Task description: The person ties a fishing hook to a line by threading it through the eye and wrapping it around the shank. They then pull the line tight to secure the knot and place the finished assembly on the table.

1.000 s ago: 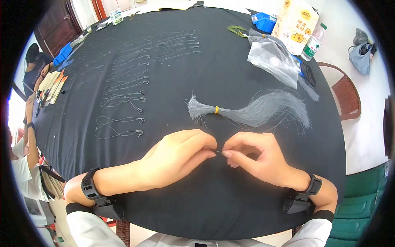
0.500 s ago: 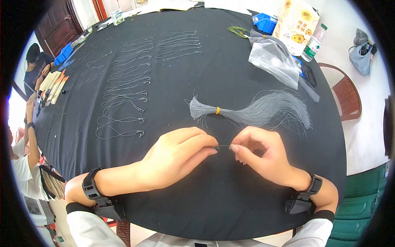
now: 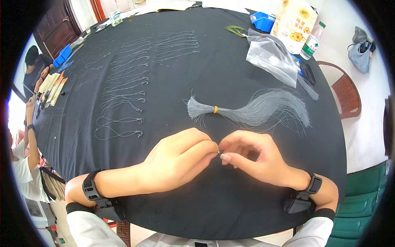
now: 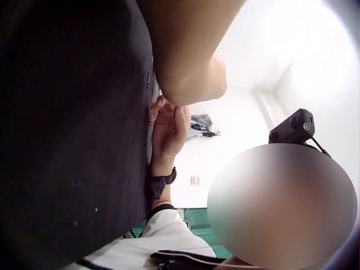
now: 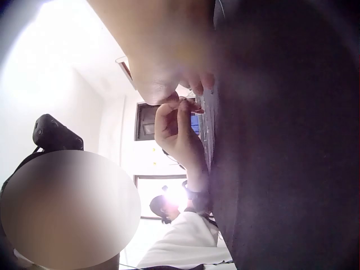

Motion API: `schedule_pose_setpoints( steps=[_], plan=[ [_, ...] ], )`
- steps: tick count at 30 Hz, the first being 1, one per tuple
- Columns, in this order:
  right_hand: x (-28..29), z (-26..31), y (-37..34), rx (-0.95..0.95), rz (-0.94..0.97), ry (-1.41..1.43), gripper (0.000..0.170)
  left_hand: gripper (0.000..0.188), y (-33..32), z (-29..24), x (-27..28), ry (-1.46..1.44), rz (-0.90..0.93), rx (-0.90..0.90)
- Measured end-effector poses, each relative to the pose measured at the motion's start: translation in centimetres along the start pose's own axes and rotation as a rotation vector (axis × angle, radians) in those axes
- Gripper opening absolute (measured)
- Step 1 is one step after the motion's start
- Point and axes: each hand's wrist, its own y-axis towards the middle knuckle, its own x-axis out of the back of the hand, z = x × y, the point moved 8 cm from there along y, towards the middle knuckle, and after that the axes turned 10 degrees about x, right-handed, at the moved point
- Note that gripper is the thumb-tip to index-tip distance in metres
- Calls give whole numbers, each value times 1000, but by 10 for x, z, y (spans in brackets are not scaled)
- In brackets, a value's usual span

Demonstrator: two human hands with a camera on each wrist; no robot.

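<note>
My left hand (image 3: 179, 158) pinches a small piece of thin grey line between thumb and fingertips; its pale tip (image 3: 219, 152) just shows there, the rest hidden by the fingers. Right beside it, my right hand (image 3: 257, 155) is curled, index finger at the left fingertips and thumb a little lower, with a gap showing between them. Whether the right fingers grip the line, I cannot tell. Beyond both hands lies a bundle of grey line (image 3: 255, 111), bound by a yellow band (image 3: 215, 110). Looped lines with small hooks (image 3: 119, 133) lie in columns to the left.
The black cloth (image 3: 177, 210) covers the round table. At the back right are a clear plastic bag (image 3: 271, 61), a blue bin (image 3: 262, 21), a tissue pack (image 3: 294, 26) and a water bottle (image 3: 312, 41). Two other people sit at the left edge, near paper packets (image 3: 51, 88).
The right hand first drew slightly away to the right, with the line stretched between the hands, then came back against the left fingertips. Its thumb and index finger have parted. The left hand stays nearly still.
</note>
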Motion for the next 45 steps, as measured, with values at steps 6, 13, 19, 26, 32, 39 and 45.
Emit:
schedule_pose_setpoints(
  steps=[6,13,19,26,32,39,45],
  plan=[
    [-5,-6,-2,-72,62,133,11,24,-1,-7,-1,13,5,-128],
    [-6,-4,-2,-53,89,129,11,25,-3,-9,-1,8,12,-138],
    [-7,-5,-3,-91,119,128,11,24,-3,-10,-1,16,8,-146],
    [-6,-4,-2,-61,94,116,11,24,-1,-9,-1,-14,25,-89],
    [-5,-1,-2,-21,62,67,10,23,-1,-7,-1,-5,31,-61],
    [-4,-1,-3,-21,53,64,9,23,-1,-7,-1,-3,20,-53],
    [-6,-1,-3,-13,48,83,9,22,-2,-5,-1,-6,28,-28]
  ],
)
